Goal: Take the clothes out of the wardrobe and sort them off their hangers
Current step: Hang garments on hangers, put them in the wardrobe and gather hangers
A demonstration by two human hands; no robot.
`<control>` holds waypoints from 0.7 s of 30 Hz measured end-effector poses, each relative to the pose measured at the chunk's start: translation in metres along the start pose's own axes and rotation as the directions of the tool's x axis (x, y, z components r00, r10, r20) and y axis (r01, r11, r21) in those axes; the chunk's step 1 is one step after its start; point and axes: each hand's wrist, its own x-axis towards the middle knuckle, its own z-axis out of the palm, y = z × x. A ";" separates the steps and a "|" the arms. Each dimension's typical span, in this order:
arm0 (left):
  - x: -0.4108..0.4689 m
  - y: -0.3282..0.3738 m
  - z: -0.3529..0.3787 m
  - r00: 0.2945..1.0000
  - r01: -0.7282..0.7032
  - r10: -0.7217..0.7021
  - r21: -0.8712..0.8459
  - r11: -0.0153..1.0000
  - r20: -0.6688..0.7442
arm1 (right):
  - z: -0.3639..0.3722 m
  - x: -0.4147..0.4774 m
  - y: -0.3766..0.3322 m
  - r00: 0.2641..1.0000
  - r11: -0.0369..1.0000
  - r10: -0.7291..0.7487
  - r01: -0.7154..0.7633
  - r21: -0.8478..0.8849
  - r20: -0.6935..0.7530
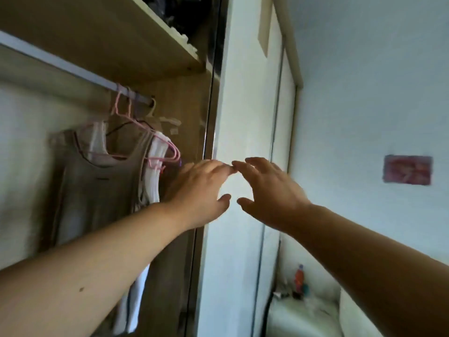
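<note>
Hanging clothes (97, 186) — just left of hands (201, 190) (269, 193)

Hanging rail (60, 62) cut off at the left edge. Dark bundle (179, 13) on the top shelf (145, 40) cut off by the upper edge; kind not determinable. White garment (154, 181) largely hidden behind the beige tank top (97, 190). Red wall sticker (408, 169) blurred, print unreadable. Bottle (299, 276) lower right too small to identify. Fingertips of left hand (201, 190) smeared by blur
</note>
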 end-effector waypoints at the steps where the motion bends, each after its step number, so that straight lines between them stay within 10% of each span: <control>1: -0.012 0.026 0.008 0.999 -0.010 0.012 -0.034 0.999 0.050 | -0.007 -0.028 0.010 0.998 0.999 0.030 -0.028 -0.026 0.057; 9: -0.124 0.225 0.064 0.909 -0.022 0.176 -0.377 0.926 0.378 | -0.057 -0.277 0.061 0.836 0.891 0.453 -0.434 -0.132 0.309; 21: -0.363 0.397 0.033 0.526 -0.112 0.619 -0.674 0.730 0.583 | -0.112 -0.610 -0.086 0.218 0.356 0.903 -0.862 -0.362 0.369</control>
